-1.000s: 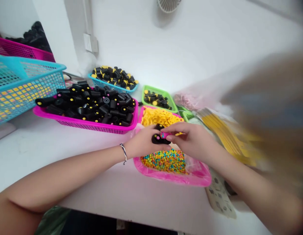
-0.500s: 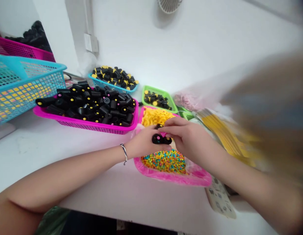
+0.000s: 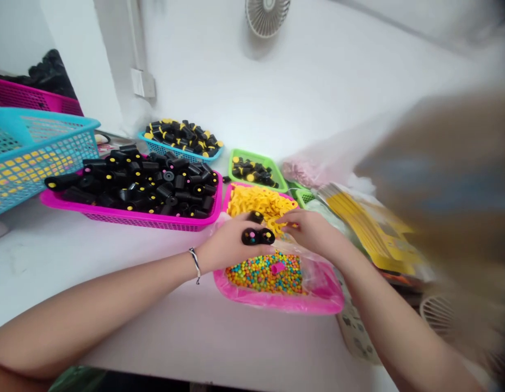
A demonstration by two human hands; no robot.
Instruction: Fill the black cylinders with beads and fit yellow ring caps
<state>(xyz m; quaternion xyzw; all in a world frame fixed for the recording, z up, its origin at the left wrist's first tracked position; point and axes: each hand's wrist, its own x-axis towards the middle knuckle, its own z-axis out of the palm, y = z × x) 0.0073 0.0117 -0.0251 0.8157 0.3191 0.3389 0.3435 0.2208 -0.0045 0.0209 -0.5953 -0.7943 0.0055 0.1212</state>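
My left hand (image 3: 232, 239) is closed around several short black plastic cylinders (image 3: 258, 236), held above the bead tray. Two show their round ends toward me, one with a pink dot and one with a yellow dot. My right hand (image 3: 312, 231) holds nothing that I can see; its fingers stretch left to the edge of a pile of small yellow plastic pieces (image 3: 256, 200), its thumb mostly hidden. Below both hands, a plastic-lined pink tray (image 3: 277, 306) contains multicoloured beads (image 3: 252, 275). On these beads lies a small pink tube (image 3: 278, 268).
A magenta basket (image 3: 154, 222) heaped with black cylinders stands left. Behind are a blue basket (image 3: 181, 151) and a green basket (image 3: 279, 169) of black-and-yellow parts. A larger blue basket (image 3: 44, 139) is far left. Yellow packets (image 3: 358, 226) lie right, beside a blurred shape.
My right hand has let go of the pink tube, which now lies on the beads, and has drawn apart from my left hand toward the yellow pieces. My left hand keeps the cylinders.
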